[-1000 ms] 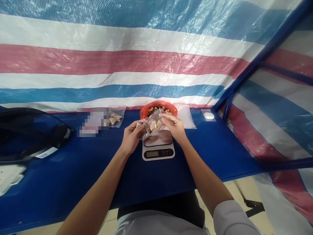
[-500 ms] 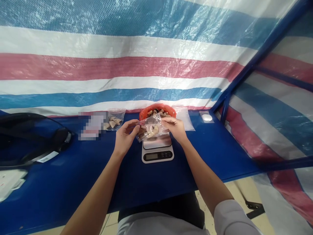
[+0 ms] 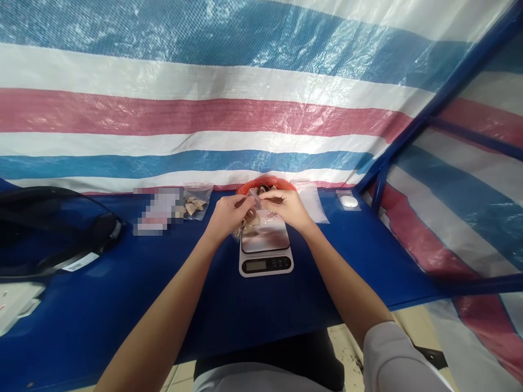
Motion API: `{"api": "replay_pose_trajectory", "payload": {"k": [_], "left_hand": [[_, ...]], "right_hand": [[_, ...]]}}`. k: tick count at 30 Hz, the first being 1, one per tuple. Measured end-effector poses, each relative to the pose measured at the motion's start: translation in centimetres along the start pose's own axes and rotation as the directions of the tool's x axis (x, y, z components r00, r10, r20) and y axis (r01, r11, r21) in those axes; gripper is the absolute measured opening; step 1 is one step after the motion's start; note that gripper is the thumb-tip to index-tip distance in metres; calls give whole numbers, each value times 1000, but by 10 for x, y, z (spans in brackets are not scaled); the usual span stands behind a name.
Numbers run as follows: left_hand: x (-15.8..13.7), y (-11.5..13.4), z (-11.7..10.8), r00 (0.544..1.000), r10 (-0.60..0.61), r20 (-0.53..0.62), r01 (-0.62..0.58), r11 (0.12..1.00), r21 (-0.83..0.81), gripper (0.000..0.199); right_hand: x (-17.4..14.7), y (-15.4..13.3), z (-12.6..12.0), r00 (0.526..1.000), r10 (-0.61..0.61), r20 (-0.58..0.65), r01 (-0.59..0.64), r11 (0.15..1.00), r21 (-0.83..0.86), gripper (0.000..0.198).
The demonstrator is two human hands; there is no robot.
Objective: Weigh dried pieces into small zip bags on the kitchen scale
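Note:
Between my two hands is a small clear zip bag (image 3: 250,224) with pale and brown dried pieces in it. My left hand (image 3: 232,215) pinches its top edge from the left, and my right hand (image 3: 284,208) pinches the same edge close by. The bag hangs over the steel plate of a white digital scale (image 3: 266,265), whose display looks blank. Just behind my hands stands a red-orange basket (image 3: 281,183) with more dried pieces, partly hidden by my fingers.
Left of the basket lies another filled clear bag (image 3: 198,201) beside a blurred paper (image 3: 157,211). Flat plastic bags (image 3: 314,202) and a white round object (image 3: 348,201) are to the right. A black strapped item (image 3: 102,234) occupies the left of the blue table (image 3: 327,288).
My hands have come closer together along the bag's top edge. The bag is more covered by my fingers and hangs lower on the left. The view has shifted slightly.

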State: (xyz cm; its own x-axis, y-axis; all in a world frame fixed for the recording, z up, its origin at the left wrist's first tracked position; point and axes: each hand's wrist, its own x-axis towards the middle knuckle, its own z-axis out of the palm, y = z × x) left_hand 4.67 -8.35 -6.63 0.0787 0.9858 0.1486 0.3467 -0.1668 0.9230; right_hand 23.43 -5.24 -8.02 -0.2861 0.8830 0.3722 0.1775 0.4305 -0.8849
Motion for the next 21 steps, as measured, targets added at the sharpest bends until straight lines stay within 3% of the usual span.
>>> {"api": "replay_pose_trajectory", "payload": {"k": [5, 8, 12, 17, 21], "left_hand": [[14, -3, 0, 981, -177, 82, 194, 934, -302, 52], [22, -8, -1, 966, -227, 121, 256, 892, -371, 49], [31, -16, -5, 958, -233, 168, 283, 866, -411, 45], [35, -18, -5, 960, -213, 180, 273, 848, -455, 41], [34, -14, 0, 956, -227, 188, 292, 815, -501, 38]], "right_hand": [[4, -2, 0, 991, 70, 115, -77, 995, 58, 27], [7, -2, -2, 976, 132, 175, -164, 969, 183, 35], [14, -1, -7, 961, 203, 187, -242, 945, 218, 35], [22, -5, -11, 953, 217, 209, -241, 966, 95, 28], [24, -7, -9, 961, 208, 180, -191, 976, -108, 23]]}}
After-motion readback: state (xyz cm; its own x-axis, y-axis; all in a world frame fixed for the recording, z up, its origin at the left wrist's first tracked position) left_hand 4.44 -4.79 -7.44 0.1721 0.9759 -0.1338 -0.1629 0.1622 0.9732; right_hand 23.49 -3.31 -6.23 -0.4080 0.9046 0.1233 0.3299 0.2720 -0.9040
